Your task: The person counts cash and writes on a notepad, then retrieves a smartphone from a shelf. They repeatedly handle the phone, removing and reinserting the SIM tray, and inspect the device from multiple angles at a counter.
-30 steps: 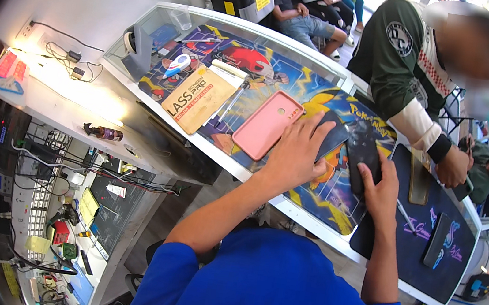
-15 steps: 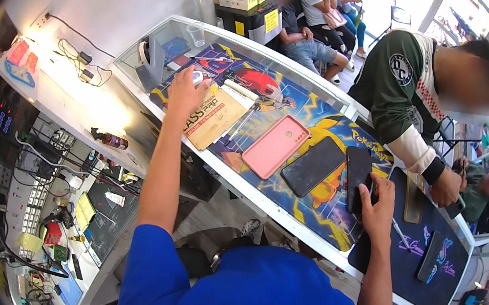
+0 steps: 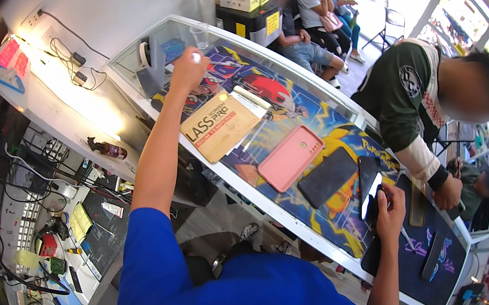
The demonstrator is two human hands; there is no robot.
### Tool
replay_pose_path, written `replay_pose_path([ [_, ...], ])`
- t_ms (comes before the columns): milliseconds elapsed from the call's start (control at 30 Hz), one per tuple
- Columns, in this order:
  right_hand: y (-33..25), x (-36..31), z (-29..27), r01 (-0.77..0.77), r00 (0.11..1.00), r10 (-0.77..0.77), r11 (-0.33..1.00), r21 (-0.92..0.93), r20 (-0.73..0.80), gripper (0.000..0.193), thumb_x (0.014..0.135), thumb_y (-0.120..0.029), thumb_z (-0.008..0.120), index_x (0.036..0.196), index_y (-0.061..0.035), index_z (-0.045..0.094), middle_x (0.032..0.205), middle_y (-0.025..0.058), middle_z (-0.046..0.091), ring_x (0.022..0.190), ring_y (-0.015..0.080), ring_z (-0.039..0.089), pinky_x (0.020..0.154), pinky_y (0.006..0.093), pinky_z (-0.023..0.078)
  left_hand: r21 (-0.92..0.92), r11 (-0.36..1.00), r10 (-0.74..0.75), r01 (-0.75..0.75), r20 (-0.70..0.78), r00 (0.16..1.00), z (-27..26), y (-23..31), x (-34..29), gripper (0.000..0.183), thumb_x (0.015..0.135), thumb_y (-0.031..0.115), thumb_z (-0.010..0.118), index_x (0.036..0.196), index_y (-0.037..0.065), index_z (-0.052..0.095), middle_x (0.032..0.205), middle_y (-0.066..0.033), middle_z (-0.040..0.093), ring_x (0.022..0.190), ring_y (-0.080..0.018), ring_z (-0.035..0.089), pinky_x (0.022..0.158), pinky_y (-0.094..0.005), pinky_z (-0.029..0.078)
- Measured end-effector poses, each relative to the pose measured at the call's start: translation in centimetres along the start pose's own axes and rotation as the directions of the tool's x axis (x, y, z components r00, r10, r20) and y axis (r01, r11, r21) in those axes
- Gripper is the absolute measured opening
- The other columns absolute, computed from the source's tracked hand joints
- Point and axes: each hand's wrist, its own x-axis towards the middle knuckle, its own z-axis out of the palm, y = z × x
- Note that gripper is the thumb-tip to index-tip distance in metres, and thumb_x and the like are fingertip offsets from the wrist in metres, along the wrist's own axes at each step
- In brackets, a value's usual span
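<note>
1. A small white object (image 3: 196, 57) is pinched in the raised left hand (image 3: 188, 70) above the glass counter (image 3: 285, 216).
2. A dark phone (image 3: 368, 179) is gripped by the right hand (image 3: 391, 204) at the counter's right part.
3. A brown cardboard packet (image 3: 219, 126), a pink phone case (image 3: 291, 157) and a black phone (image 3: 328, 176) are laid side by side on the colourful mat (image 3: 300, 107).
4. The counter is leaned over by another person in a green sleeve (image 3: 400, 105).

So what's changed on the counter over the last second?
The left hand left the dark phone beside the pink case and reached out past the brown packet; its fingers now pinch something small and white, too small to identify. The right hand stayed on its phone. Case, packet and dark phone haven't moved.
</note>
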Motion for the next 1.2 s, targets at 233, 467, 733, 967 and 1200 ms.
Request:
replay_pose_path([
  [233, 0.0, -0.4, 0.0, 0.000, 1.000, 0.000, 1.000, -0.011, 0.008, 0.021, 0.104, -0.015, 0.071, 0.119, -0.0001, 0.074, 0.110, 0.0094, 0.065, 0.090, 0.0183, 0.060, 0.084, 0.0307, 0.049, 0.459, 0.771, 0.280, -0.441, 0.377, 0.883, 0.3, -1.5, 2.6, 0.031, 0.101, 0.037, 0.070, 0.118, 0.011, 0.071, 0.117, -0.0124, 0.076, 0.112, -0.0370, 0.074, 0.094, -0.0505, 0.059],
  [467, -0.5, 0.3, 0.2, -0.035, 0.999, 0.035, 0.999, -0.021, 0.016, 0.020, 0.104, -0.012, 0.070, 0.120, -0.0005, 0.073, 0.110, 0.0096, 0.067, 0.094, 0.0187, 0.063, 0.086, 0.0307, 0.050, 0.599, 0.773, 0.027, -0.208, 0.297, 0.955, -3.9, -2.6, 0.4, 0.032, 0.103, 0.036, 0.067, 0.118, 0.008, 0.071, 0.114, -0.0168, 0.077, 0.111, -0.0382, 0.074, 0.094, -0.0520, 0.058],
  [733, -0.3, -0.2, -0.1, -0.037, 0.999, 0.037, 0.999, -0.013, 0.004, 0.020, 0.106, -0.012, 0.068, 0.121, 0.0009, 0.072, 0.114, 0.0117, 0.067, 0.104, 0.0220, 0.065, 0.091, 0.0317, 0.050, 0.329, 0.941, 0.013, 0.078, -0.267, 0.964, -11.8, 1.4, -0.8, 0.063, 0.096, 0.062, 0.073, 0.125, 0.006, 0.069, 0.127, -0.0198, 0.074, 0.115, -0.0396, 0.072, 0.098, -0.0499, 0.056],
  [967, 0.5, 0.2, 0.0, -0.027, 0.999, 0.026, 0.999, 0.027, 0.024, 0.019, 0.107, -0.013, 0.067, 0.118, 0.0017, 0.071, 0.113, 0.0118, 0.067, 0.106, 0.0226, 0.065, 0.094, 0.0326, 0.049, 0.342, 0.861, -0.262, 0.378, -0.338, 0.904, -10.4, -4.4, -5.2, 0.104, 0.081, 0.076, 0.081, 0.149, 0.001, 0.058, 0.141, -0.0237, 0.065, 0.132, -0.0427, 0.064, 0.109, -0.0509, 0.052],
  [1200, 1.4, -0.1, -0.1, -0.011, 0.999, 0.010, 0.998, 0.057, 0.032, 0.019, 0.107, -0.014, 0.067, 0.117, 0.0013, 0.072, 0.112, 0.0105, 0.066, 0.105, 0.0216, 0.064, 0.094, 0.0316, 0.048, 0.315, 0.916, -0.145, 0.248, -0.316, 0.937, -12.5, -11.0, -2.5, 0.082, 0.086, 0.058, 0.086, 0.144, 0.005, 0.062, 0.135, -0.0204, 0.066, 0.123, -0.0420, 0.067, 0.104, -0.0520, 0.053],
])
